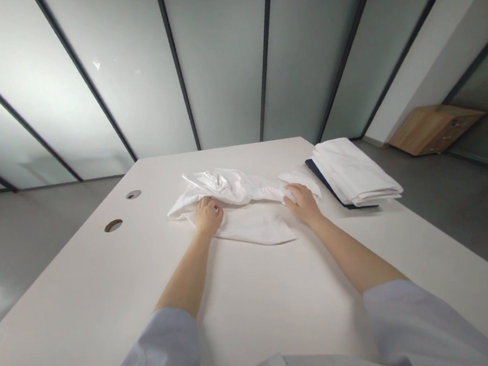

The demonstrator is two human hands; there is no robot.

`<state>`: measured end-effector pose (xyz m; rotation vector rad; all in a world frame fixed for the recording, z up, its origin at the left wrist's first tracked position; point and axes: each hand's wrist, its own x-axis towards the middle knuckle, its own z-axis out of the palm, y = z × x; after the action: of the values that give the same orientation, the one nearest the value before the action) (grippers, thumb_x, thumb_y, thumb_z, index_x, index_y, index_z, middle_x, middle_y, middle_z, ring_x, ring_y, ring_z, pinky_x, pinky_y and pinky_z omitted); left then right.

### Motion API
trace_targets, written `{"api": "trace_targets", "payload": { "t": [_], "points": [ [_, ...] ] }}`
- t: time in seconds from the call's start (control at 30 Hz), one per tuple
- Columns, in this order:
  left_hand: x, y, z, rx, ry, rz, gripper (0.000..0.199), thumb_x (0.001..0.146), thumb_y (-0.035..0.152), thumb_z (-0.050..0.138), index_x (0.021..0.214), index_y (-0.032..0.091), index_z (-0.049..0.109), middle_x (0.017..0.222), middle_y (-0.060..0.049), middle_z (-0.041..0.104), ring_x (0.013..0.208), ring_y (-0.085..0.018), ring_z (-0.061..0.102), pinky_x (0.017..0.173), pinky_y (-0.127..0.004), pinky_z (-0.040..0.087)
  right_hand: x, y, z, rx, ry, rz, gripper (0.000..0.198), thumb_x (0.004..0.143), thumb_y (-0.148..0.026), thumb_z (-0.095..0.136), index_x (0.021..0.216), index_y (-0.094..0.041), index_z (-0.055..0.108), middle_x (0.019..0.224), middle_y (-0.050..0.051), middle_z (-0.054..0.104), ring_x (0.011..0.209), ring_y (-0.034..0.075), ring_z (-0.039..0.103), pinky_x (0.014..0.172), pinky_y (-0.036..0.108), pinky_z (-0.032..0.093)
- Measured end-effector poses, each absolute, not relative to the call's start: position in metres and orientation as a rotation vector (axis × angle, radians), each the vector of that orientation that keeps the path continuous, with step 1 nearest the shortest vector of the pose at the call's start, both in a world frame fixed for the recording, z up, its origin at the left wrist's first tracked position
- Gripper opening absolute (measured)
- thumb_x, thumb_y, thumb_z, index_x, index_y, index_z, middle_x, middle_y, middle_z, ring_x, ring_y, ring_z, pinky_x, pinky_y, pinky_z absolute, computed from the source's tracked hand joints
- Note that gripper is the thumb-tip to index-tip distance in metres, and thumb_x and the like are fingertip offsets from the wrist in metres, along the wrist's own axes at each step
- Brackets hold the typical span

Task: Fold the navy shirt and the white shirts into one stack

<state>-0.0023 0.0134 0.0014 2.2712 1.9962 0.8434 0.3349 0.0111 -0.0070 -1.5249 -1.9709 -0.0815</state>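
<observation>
A crumpled white garment (253,223) lies across the white table, its upper part bunched into loose folds and its lower part spread flat toward me. Its exact kind does not show. My left hand (209,215) is closed on the left part of the bunched fabric, fingers curled in and partly hidden. At the right end, my right hand (302,203) grips the fabric between thumb and bent fingers. Some of the cloth lies beyond and beside that hand.
Right of the garment, a stack of folded white cloth (354,171) rests on a dark flat piece (332,187). Two round holes pierce the table (84,295) on the left. Behind it stands a frosted glass partition (221,62). A wooden cabinet (434,128) is on the floor, far right.
</observation>
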Motion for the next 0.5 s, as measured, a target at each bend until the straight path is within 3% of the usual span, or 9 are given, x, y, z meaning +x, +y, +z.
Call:
{"api": "trace_targets", "payload": {
  "t": [0.17,0.37,0.43,0.5],
  "points": [
    [0.001,0.013,0.000,2.098,2.003,0.779,0.048,0.085,0.033,0.055,0.130,0.017,0.046,0.128,-0.014,0.059,0.111,-0.027,0.061,0.090,-0.037,0.048,0.318,0.008,-0.010,-1.427,-2.229,0.118,0.047,0.088,-0.034,0.051,0.132,-0.018,0.056,0.139,0.014,0.055,0.129,0.026,0.048,0.108,0.043,0.035],
    [0.001,0.013,0.004,1.776,2.109,1.051,0.072,0.093,0.042,0.043,0.151,0.011,0.014,0.126,-0.017,0.062,0.111,-0.029,0.062,0.090,-0.039,0.048,0.312,0.004,0.007,-1.740,-2.157,0.103,0.050,0.096,-0.044,0.043,0.135,-0.016,0.056,0.110,0.014,0.072,0.105,0.028,0.065,0.094,0.038,0.044],
    [-0.002,0.012,0.006,1.764,2.187,1.187,0.073,0.093,0.042,0.041,0.153,0.011,0.013,0.134,-0.019,0.055,0.120,-0.029,0.057,0.095,-0.038,0.046,0.313,0.002,0.012,-1.839,-2.131,0.029,0.049,0.097,-0.045,0.040,0.132,-0.017,0.060,0.102,0.013,0.074,0.102,0.027,0.067,0.091,0.035,0.045],
    [-0.006,0.010,0.009,1.807,2.276,1.277,0.068,0.093,0.041,0.041,0.152,0.011,0.021,0.138,-0.019,0.050,0.127,-0.028,0.050,0.102,-0.039,0.041,0.314,0.001,0.016,-1.931,-2.122,-0.015,0.045,0.096,-0.045,0.041,0.123,-0.019,0.067,0.097,0.011,0.075,0.099,0.026,0.068,0.088,0.034,0.046]
  ]
}}
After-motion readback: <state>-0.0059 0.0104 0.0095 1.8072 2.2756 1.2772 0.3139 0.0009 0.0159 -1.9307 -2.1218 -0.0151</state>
